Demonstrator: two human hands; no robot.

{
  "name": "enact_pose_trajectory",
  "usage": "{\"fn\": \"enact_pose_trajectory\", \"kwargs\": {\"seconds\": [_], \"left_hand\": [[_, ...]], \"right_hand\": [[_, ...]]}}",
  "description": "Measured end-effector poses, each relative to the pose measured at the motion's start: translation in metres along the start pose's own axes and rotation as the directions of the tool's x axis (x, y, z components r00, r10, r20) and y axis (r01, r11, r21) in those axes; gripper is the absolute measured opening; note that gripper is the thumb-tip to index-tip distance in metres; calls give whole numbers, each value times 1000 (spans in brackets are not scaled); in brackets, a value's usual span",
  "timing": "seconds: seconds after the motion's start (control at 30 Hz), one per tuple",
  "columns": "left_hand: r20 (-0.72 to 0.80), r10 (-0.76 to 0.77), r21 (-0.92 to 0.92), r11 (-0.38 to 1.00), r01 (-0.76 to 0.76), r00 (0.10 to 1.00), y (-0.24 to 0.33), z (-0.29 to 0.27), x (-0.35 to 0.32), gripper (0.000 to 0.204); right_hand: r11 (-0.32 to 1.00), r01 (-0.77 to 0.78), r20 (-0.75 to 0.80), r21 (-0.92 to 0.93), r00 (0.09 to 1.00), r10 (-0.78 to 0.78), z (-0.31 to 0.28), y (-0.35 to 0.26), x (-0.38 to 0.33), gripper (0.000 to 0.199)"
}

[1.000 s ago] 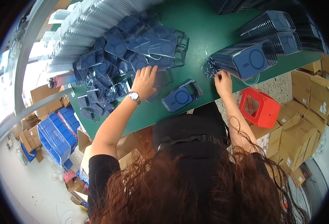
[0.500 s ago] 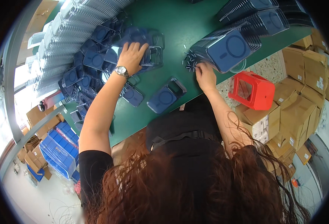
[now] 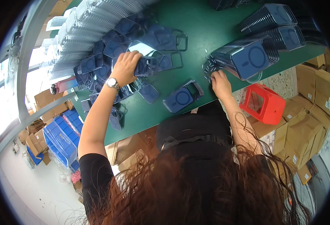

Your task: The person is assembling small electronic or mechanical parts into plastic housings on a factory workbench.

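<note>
My left hand (image 3: pixel 126 68), a watch on its wrist, curls its fingers over a dark blue translucent phone case (image 3: pixel 145 66) at the edge of a loose heap of such phone cases (image 3: pixel 114 48). To the right, my right hand (image 3: pixel 221 85) has its fingertips pinched together on the table beside scattered small dark and silvery pin-like pieces (image 3: pixel 208 69). What lies between those fingertips is too small to make out. A single phone case (image 3: pixel 182 98) with a ring mark lies between my hands, near the table's front edge.
Rows of stacked phone cases (image 3: pixel 251 62) stand at the right. Tall stacks of clear plastic trays (image 3: pixel 78 33) rise at the far left. Below the green table (image 3: pixel 135 131) are a red plastic stool (image 3: pixel 264 103), cardboard boxes (image 3: pixel 303 123) and blue bins (image 3: pixel 62 138).
The whole view has shifted, so the table sits farther right. My left hand's fingers now curl over a phone case in the heap. My right hand stays by the small pieces.
</note>
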State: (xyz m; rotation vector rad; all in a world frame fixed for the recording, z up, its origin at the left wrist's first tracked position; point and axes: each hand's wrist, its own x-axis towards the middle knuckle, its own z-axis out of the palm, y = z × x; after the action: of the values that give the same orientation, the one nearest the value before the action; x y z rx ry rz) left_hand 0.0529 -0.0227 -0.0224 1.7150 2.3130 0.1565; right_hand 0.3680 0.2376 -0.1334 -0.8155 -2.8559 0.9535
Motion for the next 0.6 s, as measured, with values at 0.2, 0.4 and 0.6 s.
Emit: {"fn": "enact_pose_trajectory", "kwargs": {"seconds": [0.2, 0.4, 0.6], "left_hand": [[-84, 180, 173, 971, -163, 980, -7, 13, 35, 75], [175, 238, 238, 931, -275, 955, -18, 31, 58, 77], [-104, -60, -145, 988, 45, 993, 19, -4, 38, 76]], "right_hand": [[998, -50, 70, -44, 996, 53, -1, -1, 4, 8], [941, -174, 18, 289, 984, 177, -6, -2, -7, 9], [490, -264, 41, 831, 907, 418, -19, -25, -18, 14]]}}
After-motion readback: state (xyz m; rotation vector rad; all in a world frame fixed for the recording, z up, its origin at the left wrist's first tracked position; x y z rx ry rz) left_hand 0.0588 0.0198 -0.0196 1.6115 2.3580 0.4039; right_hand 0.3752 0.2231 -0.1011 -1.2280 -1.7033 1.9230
